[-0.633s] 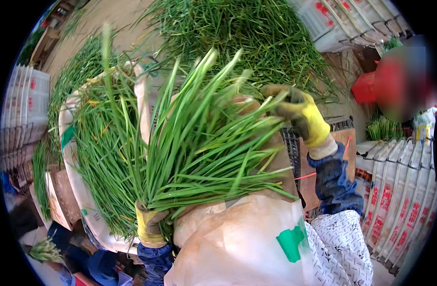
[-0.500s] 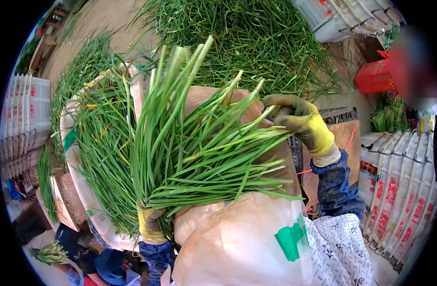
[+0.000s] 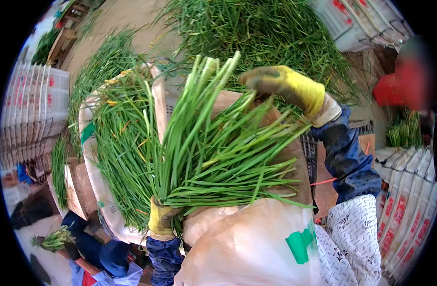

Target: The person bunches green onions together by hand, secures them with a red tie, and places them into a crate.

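A fanned bunch of green chives point(image 3: 213, 157) spreads before me, pale cut ends up and to the right. My left hand point(image 3: 162, 220), in a yellow glove with dirty fingers, is closed round the gathered lower part of the bunch. My right hand point(image 3: 280, 86), gloved alike, hovers by the upper right stalk ends, its fingers reaching left and apart; the thumb is mostly hidden. Left of the bunch, more chives point(image 3: 121, 157) fill a white-lined container point(image 3: 88, 162). Beneath the bunch lies a pale plastic sheet point(image 3: 247, 243) with a green patch, over my lap.
A large heap of loose chives point(image 3: 256, 38) covers the floor ahead. Stacked white crates stand at the left point(image 3: 35, 109) and lower right point(image 3: 411, 209). A red box point(image 3: 385, 89) sits at the right. At the lower left, another person's hand point(image 3: 73, 251) holds a small bunch.
My right hand has moved up and left from the right-hand stalk ends, and its curled fingers have straightened. My left hand keeps its grip. The whole view has shifted slightly.
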{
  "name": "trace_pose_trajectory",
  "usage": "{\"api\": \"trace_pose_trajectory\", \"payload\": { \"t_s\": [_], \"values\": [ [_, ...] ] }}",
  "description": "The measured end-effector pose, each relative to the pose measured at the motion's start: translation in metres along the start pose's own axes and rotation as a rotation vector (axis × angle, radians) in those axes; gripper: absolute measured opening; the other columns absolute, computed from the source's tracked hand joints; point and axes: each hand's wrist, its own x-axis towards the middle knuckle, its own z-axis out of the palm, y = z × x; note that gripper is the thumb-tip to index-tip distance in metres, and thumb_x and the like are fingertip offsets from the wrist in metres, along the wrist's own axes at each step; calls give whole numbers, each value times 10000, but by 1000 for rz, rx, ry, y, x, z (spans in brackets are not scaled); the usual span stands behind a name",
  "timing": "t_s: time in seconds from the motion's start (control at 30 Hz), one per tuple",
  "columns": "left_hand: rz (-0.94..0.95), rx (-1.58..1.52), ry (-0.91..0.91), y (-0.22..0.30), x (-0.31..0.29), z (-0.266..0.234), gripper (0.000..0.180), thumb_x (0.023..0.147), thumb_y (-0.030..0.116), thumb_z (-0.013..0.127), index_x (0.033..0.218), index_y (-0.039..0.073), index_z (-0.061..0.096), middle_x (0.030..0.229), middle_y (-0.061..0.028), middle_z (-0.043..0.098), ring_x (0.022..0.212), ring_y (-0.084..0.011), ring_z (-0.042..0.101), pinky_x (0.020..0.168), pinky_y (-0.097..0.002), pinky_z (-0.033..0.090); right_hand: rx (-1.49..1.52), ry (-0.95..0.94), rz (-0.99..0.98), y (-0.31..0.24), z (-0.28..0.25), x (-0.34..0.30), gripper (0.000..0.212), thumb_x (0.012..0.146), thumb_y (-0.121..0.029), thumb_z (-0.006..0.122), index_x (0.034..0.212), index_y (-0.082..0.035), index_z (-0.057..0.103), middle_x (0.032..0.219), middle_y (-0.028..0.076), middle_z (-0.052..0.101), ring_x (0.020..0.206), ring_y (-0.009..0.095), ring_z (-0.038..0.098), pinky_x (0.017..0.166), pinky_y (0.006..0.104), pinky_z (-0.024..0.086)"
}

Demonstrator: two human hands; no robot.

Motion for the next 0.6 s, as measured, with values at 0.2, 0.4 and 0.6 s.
{"api": "trace_pose_trajectory", "payload": {
  "t_s": [0.2, 0.4, 0.6],
  "values": [
    [18, 217, 53, 21, -6, 16, 400, 647, 56, 814, 1012, -1, 661, 940, -69, 706, 814, -157, 658, 747, -308, 530, 348, 181, -51, 19, -21, 11, 241, 868, -209, 663, 938, 20, 639, 834, 76, 648, 788, 153, 626, 733, 282, 525],
    [-63, 346, -27, 8, -1, 3, 505, 669, 96, 811, 1097, 39, 549, 1025, -57, 682, 900, -189, 653, 835, -351, 500, -136, 199, 187, -12, -29, 53, 525, 929, -450, 548, 1179, 7, 609, 995, 82, 684, 874, 138, 624, 814, 274, 501],
    [61, 468, -83, -3, -1, -2, 356, 723, 195, 765, 1062, 150, 667, 1038, 8, 687, 908, -217, 655, 771, -347, 500, 45, -223, 66, -37, -21, 80, 338, 844, -129, 642, 1138, 37, 624, 984, 108, 680, 874, 178, 647, 806, 302, 517]
  ]
}}
